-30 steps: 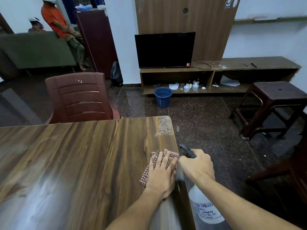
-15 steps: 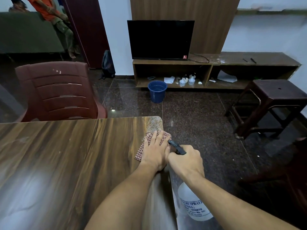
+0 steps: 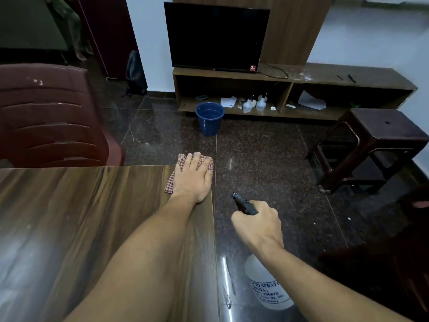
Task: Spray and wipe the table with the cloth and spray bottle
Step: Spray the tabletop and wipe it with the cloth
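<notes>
Fingers (image 3: 193, 160) of our left hand (image 3: 192, 180) lie straight, pressing the cloth (image 3: 170, 185) flat on the far corner of the counter (image 3: 92, 205) to wipe it; our right hand (image 3: 257, 226) grips the spray bottle (image 3: 267, 291) off the edge, out of the way.

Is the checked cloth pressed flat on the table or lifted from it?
Pressed flat: the left hand, fingers straight, lies on the cloth at the table's far right corner.

A maroon chair (image 3: 53, 117) fills the left of the frame. At top centre a dark TV (image 3: 216, 36) stands on a low wooden shelf unit (image 3: 376, 81), whose lower shelf holds two white bottles (image 3: 261, 104) and papers (image 3: 228, 101). A blue bucket (image 3: 209, 119) sits on the dark floor (image 3: 267, 163) just before it. A brown stool (image 3: 376, 145) stands at the right.
</notes>
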